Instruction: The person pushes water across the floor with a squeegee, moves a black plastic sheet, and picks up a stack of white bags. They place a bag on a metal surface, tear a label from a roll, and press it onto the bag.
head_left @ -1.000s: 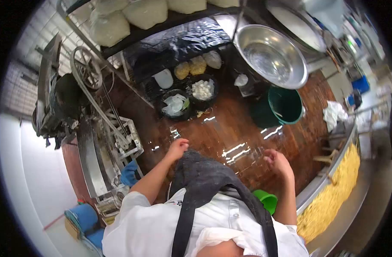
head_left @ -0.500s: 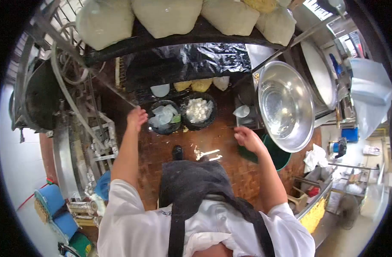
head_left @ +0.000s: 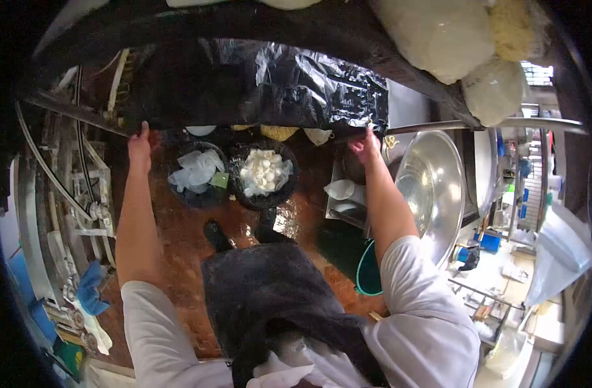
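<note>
A dark board covered in black plastic (head_left: pixel 322 84) spans the space in front of me. My left hand (head_left: pixel 142 149) grips its near edge at the left end, thumb uppermost. At the right end my right hand (head_left: pixel 366 149) is closed on the same edge, its fingers partly hidden. Below the board, between my arms, a black bucket (head_left: pixel 194 199) holds clear plastic bags and a green piece. Beside it another black bucket (head_left: pixel 265 202) contains white chunks in a plastic bag.
Right of my right arm stands a large metal bowl (head_left: pixel 443 187), with a green bucket (head_left: pixel 368 271) lower down. Full white bags (head_left: pixel 438 39) rest on a shelf overhead. Pipes and hoses (head_left: pixel 57 171) line the left side. The brown tiled floor (head_left: pixel 179 271) looks wet.
Both hands have moved up and forward, from free in the air onto the board's near edge. My body has stepped closer to the buckets, and the view has shifted.
</note>
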Demonstrator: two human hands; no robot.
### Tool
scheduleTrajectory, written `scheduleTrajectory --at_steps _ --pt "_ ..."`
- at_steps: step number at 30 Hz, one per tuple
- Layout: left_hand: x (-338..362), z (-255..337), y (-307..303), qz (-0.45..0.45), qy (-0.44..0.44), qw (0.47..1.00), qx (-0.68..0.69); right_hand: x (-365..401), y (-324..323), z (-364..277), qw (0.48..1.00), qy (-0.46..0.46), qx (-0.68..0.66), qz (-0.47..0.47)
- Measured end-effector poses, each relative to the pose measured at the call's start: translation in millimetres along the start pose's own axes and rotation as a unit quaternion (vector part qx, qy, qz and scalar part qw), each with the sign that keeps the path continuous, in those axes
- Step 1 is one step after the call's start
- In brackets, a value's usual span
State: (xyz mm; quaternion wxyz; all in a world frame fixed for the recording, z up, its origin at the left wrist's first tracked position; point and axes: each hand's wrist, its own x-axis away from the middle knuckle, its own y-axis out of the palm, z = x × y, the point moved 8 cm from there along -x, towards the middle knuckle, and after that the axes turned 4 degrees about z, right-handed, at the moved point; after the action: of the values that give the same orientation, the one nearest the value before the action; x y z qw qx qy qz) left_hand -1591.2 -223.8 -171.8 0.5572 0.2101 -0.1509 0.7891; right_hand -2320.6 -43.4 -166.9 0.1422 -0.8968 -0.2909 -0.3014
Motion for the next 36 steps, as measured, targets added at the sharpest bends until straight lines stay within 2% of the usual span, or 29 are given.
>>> scheduleTrajectory --at_steps 1,3,4,5,7,8,10,11,13,14,15,16,17,19,21,23,24,26,27,28,29,30,31,33,35,36 --pt "-1 -3 -1 0.008 -0.004 1.000 0.030 -9 -3 0 0.998 0.025 -0.023 0.045" --pt "-5 -5 -5 0.024 -0.006 0.995 0.093 -25 2 2 0.998 0.015 -0.022 -0.048" --pt "-8 -8 -4 -0.006 -0.003 0.995 0.100 -20 -3 -1 1.000 0.002 0.021 0.015" --pt "-9 -14 -9 0.013 0.004 0.994 0.105 -13 0 -4 0.999 0.015 0.032 0.000" --pt "-4 -12 -17 0.049 0.024 0.992 0.112 -11 -8 -6 0.996 -0.025 0.080 -0.004" --pt "0 -4 -19 0.027 0.065 0.990 0.125 -11 -8 -6 0.996 -0.030 0.082 -0.004" --pt "19 13 -27 0.073 0.072 0.990 0.102 3 -4 -9 0.995 -0.040 0.086 -0.004" --pt "28 23 -28 0.095 0.075 0.988 0.091 15 2 -7 0.985 0.010 0.163 -0.055" --pt "17 28 -32 0.055 0.073 0.993 0.072 19 2 12 0.935 0.192 0.201 -0.221" --pt "11 26 -33 0.035 0.072 0.995 0.063 1 -13 -10 0.887 0.021 0.432 -0.160" --pt "10 25 -33 0.042 0.072 0.995 0.062 -11 -20 -31 0.760 -0.152 0.626 -0.086" --pt "8 25 -33 0.049 0.073 0.994 0.061 26 -5 -66 0.759 -0.257 0.595 0.060" --pt "5 26 -31 0.056 0.074 0.994 0.060 79 12 -99 0.736 -0.352 0.541 0.205" --pt "-13 19 -40 0.049 0.073 0.993 0.074 86 38 -107 0.694 -0.528 0.462 0.162" --pt "-18 6 -33 0.056 0.062 0.994 0.073 63 52 -98 0.656 -0.467 0.576 0.140" --pt "-2 17 -34 0.085 0.053 0.993 0.056 43 46 -92 0.715 -0.459 0.506 0.151" --pt "21 31 -22 0.096 0.055 0.992 0.066 38 45 -86 0.710 -0.482 0.492 0.143" --pt "-15 5 -39 0.061 0.055 0.993 0.080 50 47 -72 0.709 -0.524 0.447 0.151" --pt "-29 -4 -44 0.045 0.055 0.994 0.088 56 46 -57 0.776 -0.477 0.388 0.139" --pt "-27 -2 -41 0.044 0.055 0.993 0.093 101 61 -53 0.767 -0.512 0.366 0.127" --pt "-20 3 -37 0.043 0.055 0.993 0.100 128 74 -39 0.763 -0.526 0.365 0.092" --pt "-16 6 -34 0.043 0.056 0.992 0.105 115 75 -1 0.800 -0.487 0.348 0.040" --pt "-16 6 -33 0.043 0.055 0.992 0.105 128 85 23 0.795 -0.475 0.378 -0.011" --pt "-18 6 -31 0.042 0.056 0.992 0.102 115 65 38 0.826 -0.435 0.353 0.064" --pt "-24 5 -32 0.037 0.063 0.992 0.101 88 28 0 0.761 -0.498 0.381 0.168" --pt "-26 4 -34 0.036 0.066 0.992 0.099 72 3 -18 0.856 -0.364 0.309 0.199"
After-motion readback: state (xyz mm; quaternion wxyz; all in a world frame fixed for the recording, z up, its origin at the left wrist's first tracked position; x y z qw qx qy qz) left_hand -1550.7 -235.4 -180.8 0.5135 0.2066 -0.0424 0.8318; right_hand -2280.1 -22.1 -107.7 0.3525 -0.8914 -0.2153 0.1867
